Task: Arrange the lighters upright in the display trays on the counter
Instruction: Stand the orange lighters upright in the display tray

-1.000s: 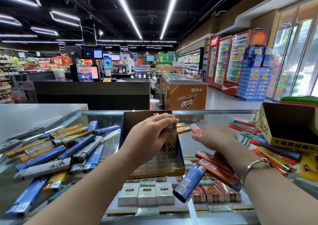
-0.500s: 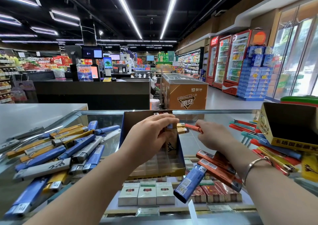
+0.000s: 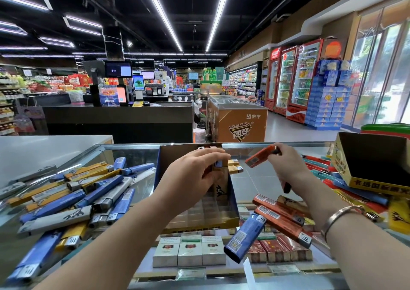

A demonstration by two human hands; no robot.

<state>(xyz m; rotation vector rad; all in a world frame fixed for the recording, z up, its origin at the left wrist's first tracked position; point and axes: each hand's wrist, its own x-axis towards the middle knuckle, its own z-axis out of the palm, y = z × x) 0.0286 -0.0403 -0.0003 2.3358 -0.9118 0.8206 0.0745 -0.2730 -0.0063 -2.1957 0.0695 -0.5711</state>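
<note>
The step in hand looks like loading one more lighter into the open cardboard display tray [image 3: 233,205] that sits at the middle of the glass counter [image 3: 261,179]. The left hand [image 3: 195,179] curls over the tray's far end, fingers closed around the tops of the yellow lighters [image 3: 220,176] standing upright there, seemingly steadying them so they do not topple. At about two o'clock from that hand, the right hand [image 3: 286,167] pinches an orange lighter [image 3: 260,157] lifted clear of the counter, tilted, its labelled end pointing toward the tray; a second dark-tipped piece seems to stick out under the palm, but it is too hidden to be sure what it is. Most of the tray's compartments at the near end look empty. Loose lighters wait on both sides: a blue, yellow and white heap [image 3: 73,196] at nine o'clock of the tray, orange and blue ones [image 3: 277,214] at four o'clock, and more under a second yellow tray [image 3: 377,183] at three o'clock. The next move probably calls for turning the orange lighter upright and lowering it into a free slot beside the standing ones, while the left hand keeps them from leaning.
</note>
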